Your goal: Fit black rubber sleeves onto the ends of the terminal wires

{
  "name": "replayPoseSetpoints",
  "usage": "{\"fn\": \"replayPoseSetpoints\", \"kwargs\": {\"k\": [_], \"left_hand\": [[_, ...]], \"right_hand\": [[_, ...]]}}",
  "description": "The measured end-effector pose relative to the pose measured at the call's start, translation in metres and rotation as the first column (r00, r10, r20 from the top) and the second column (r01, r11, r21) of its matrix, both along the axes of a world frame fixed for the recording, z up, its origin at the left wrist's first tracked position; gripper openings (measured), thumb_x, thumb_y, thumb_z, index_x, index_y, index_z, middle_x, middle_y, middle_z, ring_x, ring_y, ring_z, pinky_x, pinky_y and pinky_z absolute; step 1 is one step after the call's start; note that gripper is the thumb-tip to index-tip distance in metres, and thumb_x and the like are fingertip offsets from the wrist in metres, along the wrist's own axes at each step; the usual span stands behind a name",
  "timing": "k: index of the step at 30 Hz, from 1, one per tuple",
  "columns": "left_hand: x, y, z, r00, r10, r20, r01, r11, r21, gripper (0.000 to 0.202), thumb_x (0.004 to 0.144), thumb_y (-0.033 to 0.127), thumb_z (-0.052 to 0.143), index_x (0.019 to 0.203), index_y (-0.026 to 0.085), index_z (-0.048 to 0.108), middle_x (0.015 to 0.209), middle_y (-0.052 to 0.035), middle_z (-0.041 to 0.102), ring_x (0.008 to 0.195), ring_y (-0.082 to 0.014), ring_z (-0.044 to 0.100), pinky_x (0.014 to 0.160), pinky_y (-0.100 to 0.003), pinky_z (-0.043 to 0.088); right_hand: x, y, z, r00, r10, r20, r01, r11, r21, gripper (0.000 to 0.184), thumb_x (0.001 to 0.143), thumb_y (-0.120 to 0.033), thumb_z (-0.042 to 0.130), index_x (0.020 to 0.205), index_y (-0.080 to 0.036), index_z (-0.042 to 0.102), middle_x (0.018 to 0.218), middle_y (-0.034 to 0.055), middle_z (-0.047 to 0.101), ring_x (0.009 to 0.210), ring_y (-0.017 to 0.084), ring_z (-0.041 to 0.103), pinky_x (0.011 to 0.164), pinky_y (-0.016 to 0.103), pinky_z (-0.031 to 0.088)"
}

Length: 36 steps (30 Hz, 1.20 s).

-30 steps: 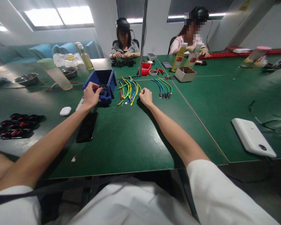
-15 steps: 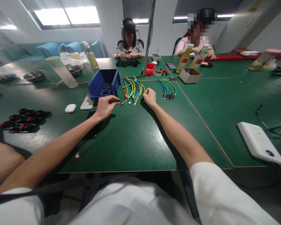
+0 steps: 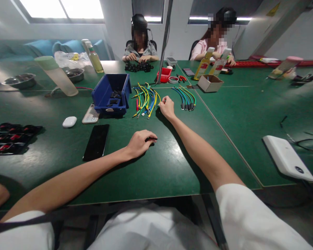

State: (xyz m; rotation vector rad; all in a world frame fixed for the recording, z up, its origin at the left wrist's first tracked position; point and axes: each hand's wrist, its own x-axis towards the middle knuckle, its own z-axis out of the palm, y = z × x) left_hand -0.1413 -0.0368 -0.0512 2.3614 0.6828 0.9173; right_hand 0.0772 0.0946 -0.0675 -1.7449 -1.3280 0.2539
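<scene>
And the left hand [image 3: 139, 143] has swung from the blue bin [image 3: 98, 99] toward the table's [image 3: 172, 173] near edge, fingertips pinching a small black piece [image 3: 154, 139], seemingly fetched. Right hand [image 3: 167, 108] stays curled beside the loose wires [image 3: 146, 99]; its grip, can't tell.

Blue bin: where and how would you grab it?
Probably by both side rims of the blue bin, pinched from above: they stand higher than its low front lip. Wires close on the right and a white phone at the near left corner crowd access at table level.
</scene>
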Motion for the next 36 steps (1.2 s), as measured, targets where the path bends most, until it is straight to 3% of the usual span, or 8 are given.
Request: {"fn": "replayPoseSetpoints", "kwargs": {"k": [4,10,17,22,25,31,36], "left_hand": [[-0.006,0.001,-0.007,0.99,-0.107,-0.093,0.12,0.98,0.158,0.012,0.087,0.01,0.06,0.095,0.015,0.067,0.087,-0.0046,0.071,0.079,-0.0162,0.063,0.074,-0.029,0.049],[-0.011,0.0,-0.002,0.95,-0.12,-0.287,0.198,0.945,0.261,0.014,0.091,0.014,0.053,0.096,0.014,0.066,0.089,-0.0062,0.069,0.082,-0.0193,0.061,0.074,-0.032,0.047],[-0.011,-0.001,-0.002,0.934,-0.106,-0.341,0.203,0.943,0.264,0.018,0.093,0.016,0.05,0.101,0.016,0.065,0.095,-0.0063,0.069,0.087,-0.019,0.059,0.078,-0.031,0.046],[-0.011,-0.001,-0.003,0.928,-0.105,-0.357,0.208,0.942,0.262,0.018,0.092,0.016,0.049,0.102,0.016,0.065,0.096,-0.0069,0.069,0.088,-0.0192,0.059,0.08,-0.03,0.046],[-0.011,0.0,-0.002,0.927,-0.112,-0.359,0.211,0.944,0.252,0.018,0.093,0.016,0.049,0.102,0.016,0.065,0.097,-0.0071,0.069,0.088,-0.019,0.059,0.08,-0.03,0.046],[-0.011,0.001,-0.002,0.926,-0.129,-0.354,0.219,0.949,0.228,0.016,0.091,0.015,0.051,0.101,0.016,0.065,0.096,-0.007,0.069,0.088,-0.0188,0.059,0.08,-0.03,0.046],[-0.011,0.001,-0.003,0.929,-0.138,-0.343,0.224,0.949,0.224,0.016,0.091,0.014,0.052,0.101,0.015,0.064,0.097,-0.0068,0.069,0.088,-0.0191,0.059,0.08,-0.03,0.046]], "right_hand": [[0.002,0.004,-0.002,0.999,-0.037,-0.039,0.038,0.999,0.018,0.01,0.077,-0.018,0.042,0.081,-0.021,0.05,0.075,0.0027,0.059,0.068,0.018,0.053,0.071,0.028,0.039],[0.004,0.004,0.0,0.993,-0.119,-0.011,0.119,0.993,-0.024,0.026,0.081,-0.021,0.042,0.101,-0.015,0.058,0.082,0.0082,0.066,0.074,0.021,0.059,0.076,0.031,0.043],[-0.001,-0.002,0.004,0.958,-0.044,0.285,0.108,0.971,-0.213,0.03,0.088,-0.034,0.047,0.103,-0.016,0.066,0.099,0.016,0.07,0.097,0.03,0.064,0.088,0.039,0.044],[-0.008,-0.008,0.009,0.91,0.014,0.413,0.11,0.955,-0.274,0.04,0.093,-0.041,0.045,0.125,-0.021,0.058,0.111,0.0159,0.067,0.102,0.03,0.062,0.088,0.041,0.044],[-0.011,-0.01,0.01,0.89,0.073,0.451,0.071,0.953,-0.294,0.036,0.095,-0.041,0.043,0.119,-0.023,0.063,0.115,0.0152,0.065,0.102,0.03,0.061,0.087,0.04,0.044],[-0.006,-0.009,0.01,0.895,0.067,0.44,0.059,0.962,-0.267,0.026,0.092,-0.037,0.048,0.098,-0.021,0.067,0.106,0.013,0.067,0.099,0.027,0.062,0.084,0.037,0.045],[-0.001,-0.007,0.014,0.906,0.063,0.418,0.081,0.944,-0.319,0.026,0.086,-0.039,0.056,0.102,-0.019,0.063,0.101,0.0141,0.067,0.1,0.029,0.062,0.084,0.038,0.047]]}}
